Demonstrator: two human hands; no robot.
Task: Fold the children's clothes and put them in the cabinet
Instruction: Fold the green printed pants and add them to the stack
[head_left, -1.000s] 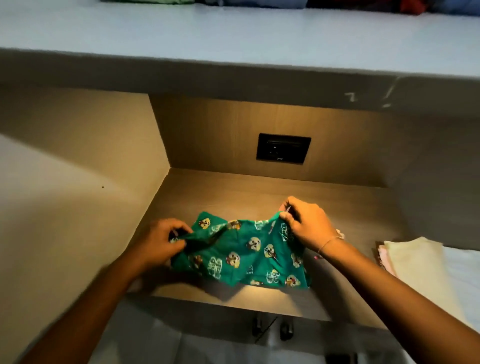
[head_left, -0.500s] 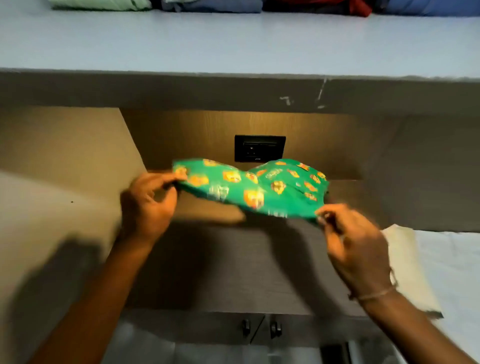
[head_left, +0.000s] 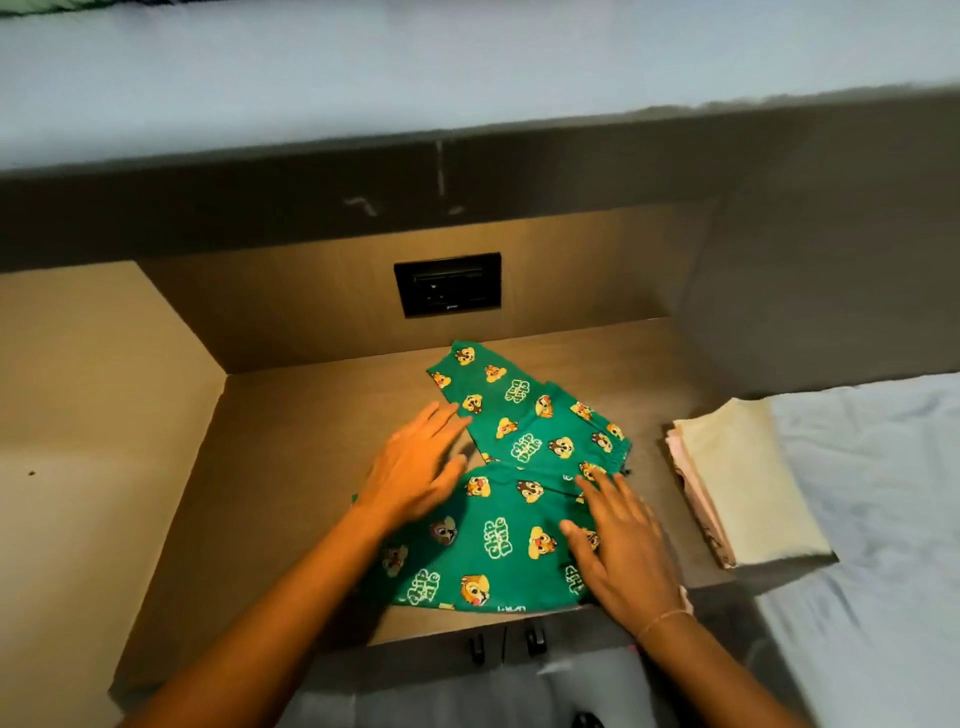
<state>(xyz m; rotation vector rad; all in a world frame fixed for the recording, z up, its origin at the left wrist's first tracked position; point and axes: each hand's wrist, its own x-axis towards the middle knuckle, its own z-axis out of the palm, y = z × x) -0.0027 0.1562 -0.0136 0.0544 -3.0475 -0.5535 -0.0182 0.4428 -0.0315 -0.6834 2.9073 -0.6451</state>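
A green child's garment (head_left: 498, 488) printed with cartoon chipmunks lies spread flat on the wooden counter (head_left: 291, 467). One narrower part stretches away toward the back wall and the wider part lies near the front edge. My left hand (head_left: 415, 467) rests flat on its left side with fingers spread. My right hand (head_left: 618, 545) presses flat on its right side, fingers apart, with a thin bracelet on the wrist. Neither hand grips the cloth.
A stack of folded cream and pink clothes (head_left: 743, 467) sits at the counter's right end beside a pale blue sheet (head_left: 872, 493). A black socket panel (head_left: 448, 283) is set in the back wall. A pale shelf (head_left: 467, 67) runs overhead, and cabinet handles (head_left: 504, 647) show below the front edge.
The garment was held up in the air by both hands half a second ago. It now lies spread on the counter, released, with both hands flat on top of it.
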